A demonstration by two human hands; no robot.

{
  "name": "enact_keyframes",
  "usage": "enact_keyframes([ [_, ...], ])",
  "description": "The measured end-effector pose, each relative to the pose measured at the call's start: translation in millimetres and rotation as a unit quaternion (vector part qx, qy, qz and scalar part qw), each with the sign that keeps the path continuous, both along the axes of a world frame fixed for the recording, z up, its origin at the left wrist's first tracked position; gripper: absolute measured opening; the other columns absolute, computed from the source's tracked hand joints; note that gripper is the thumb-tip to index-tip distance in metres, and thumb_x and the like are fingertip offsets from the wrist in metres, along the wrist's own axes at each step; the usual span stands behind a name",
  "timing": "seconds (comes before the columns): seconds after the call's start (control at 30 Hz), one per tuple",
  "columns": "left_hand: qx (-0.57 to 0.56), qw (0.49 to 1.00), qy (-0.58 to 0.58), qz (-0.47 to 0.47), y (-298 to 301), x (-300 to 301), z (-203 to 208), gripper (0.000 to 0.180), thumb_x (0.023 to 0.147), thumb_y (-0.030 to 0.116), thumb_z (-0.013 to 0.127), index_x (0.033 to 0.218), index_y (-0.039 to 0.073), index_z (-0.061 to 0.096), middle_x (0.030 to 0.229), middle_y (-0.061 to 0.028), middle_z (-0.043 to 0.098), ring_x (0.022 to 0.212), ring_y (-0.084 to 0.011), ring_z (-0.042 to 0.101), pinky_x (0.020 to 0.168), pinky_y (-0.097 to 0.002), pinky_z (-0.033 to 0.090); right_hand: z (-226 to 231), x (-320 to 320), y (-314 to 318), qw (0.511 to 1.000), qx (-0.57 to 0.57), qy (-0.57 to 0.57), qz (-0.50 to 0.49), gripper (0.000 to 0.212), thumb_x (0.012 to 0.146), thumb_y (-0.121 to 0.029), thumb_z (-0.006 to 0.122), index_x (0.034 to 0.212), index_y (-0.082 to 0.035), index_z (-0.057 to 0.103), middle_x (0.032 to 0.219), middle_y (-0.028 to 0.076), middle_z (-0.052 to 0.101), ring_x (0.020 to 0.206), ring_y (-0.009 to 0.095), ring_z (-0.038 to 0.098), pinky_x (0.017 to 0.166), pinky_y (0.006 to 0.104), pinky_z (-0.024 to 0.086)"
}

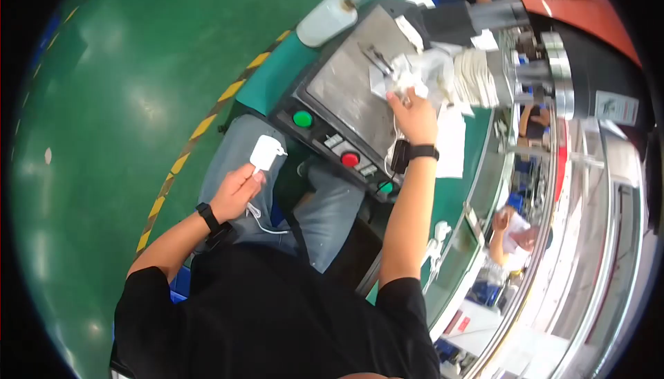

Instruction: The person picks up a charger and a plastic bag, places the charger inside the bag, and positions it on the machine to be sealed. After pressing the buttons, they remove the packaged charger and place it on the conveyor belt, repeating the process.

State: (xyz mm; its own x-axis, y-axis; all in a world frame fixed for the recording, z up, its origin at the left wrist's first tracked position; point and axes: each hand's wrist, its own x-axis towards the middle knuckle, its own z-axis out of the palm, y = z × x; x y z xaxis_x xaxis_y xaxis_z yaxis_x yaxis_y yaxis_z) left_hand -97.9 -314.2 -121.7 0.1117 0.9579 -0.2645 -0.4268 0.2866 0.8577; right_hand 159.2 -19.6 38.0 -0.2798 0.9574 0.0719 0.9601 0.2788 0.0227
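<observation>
My left hand is closed round the lower end of a white power adapter, held above my left thigh. A thin white cable hangs from below that hand in a loose loop. My right hand reaches over the metal top of a bench machine, thumb and fingers curled together at a small white piece by the fixture. What exactly they grip is too small and blurred to name. Crumpled translucent sheeting lies around those fingertips.
Green buttons and a red button line the machine's front. A white squeeze bottle stands at its far left. To the right, another white adapter with cable lies beside a conveyor line. Another person sits beyond it. Yellow-black tape marks the floor.
</observation>
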Motion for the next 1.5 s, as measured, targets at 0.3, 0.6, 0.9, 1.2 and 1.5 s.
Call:
enact_keyframes([
  [0.3,0.253,0.947,0.181,0.076,49.7,21.0,28.8,0.026,0.105,0.021,0.048,0.103,-0.001,0.062,0.09,-0.0028,0.058,0.083,-0.0113,0.055,0.075,-0.0274,0.046,-24.7,93.1,-55.6,0.916,0.046,0.399,0.029,0.05,0.098,-0.032,0.065,0.133,0.001,0.054,0.103,0.011,0.066,0.084,0.017,0.06,0.082,0.0299,0.05],
  [0.6,0.241,0.957,0.157,0.027,129.3,1.4,49.2,0.029,0.106,0.019,0.047,0.116,-0.003,0.063,0.11,-0.008,0.065,0.102,-0.0162,0.061,0.094,-0.0298,0.046,-92.3,63.5,-168.1,0.76,0.084,0.616,-0.19,0.039,0.104,-0.025,0.056,0.074,0.0,0.059,0.065,0.006,0.063,0.057,0.012,0.059,0.054,0.0262,0.047],
  [0.9,0.175,0.974,0.125,0.076,136.1,0.2,55.8,0.032,0.108,0.022,0.044,0.123,-0.002,0.059,0.116,-0.0099,0.066,0.107,-0.0188,0.063,0.098,-0.0349,0.048,-108.9,42.4,-152.2,0.836,0.253,0.45,-0.186,0.033,0.102,-0.017,0.05,0.074,0.001,0.053,0.06,0.011,0.056,0.053,0.022,0.057,0.053,0.0348,0.045],
  [1.2,0.178,0.984,0.018,-0.002,110.5,-12.3,111.3,0.033,0.109,0.025,0.041,0.11,-0.001,0.061,0.097,-0.0083,0.068,0.089,-0.0182,0.065,0.087,-0.0338,0.05,-57.0,61.1,-172.9,0.775,-0.041,0.599,-0.199,0.027,0.1,-0.016,0.055,0.081,0.0,0.065,0.063,0.007,0.063,0.055,0.018,0.061,0.052,0.0294,0.048],
  [1.5,0.559,0.729,0.383,-0.102,134.2,103.5,235.0,0.023,0.093,0.018,0.063,0.11,0.003,0.064,0.09,-0.0153,0.067,0.084,-0.0312,0.066,0.081,-0.0348,0.049,123.0,-0.4,-192.9,0.648,-0.078,0.754,0.068,0.061,0.089,-0.005,0.065,0.143,-0.005,0.037,0.116,0.006,0.057,0.104,0.014,0.056,0.091,0.028,0.046],
])
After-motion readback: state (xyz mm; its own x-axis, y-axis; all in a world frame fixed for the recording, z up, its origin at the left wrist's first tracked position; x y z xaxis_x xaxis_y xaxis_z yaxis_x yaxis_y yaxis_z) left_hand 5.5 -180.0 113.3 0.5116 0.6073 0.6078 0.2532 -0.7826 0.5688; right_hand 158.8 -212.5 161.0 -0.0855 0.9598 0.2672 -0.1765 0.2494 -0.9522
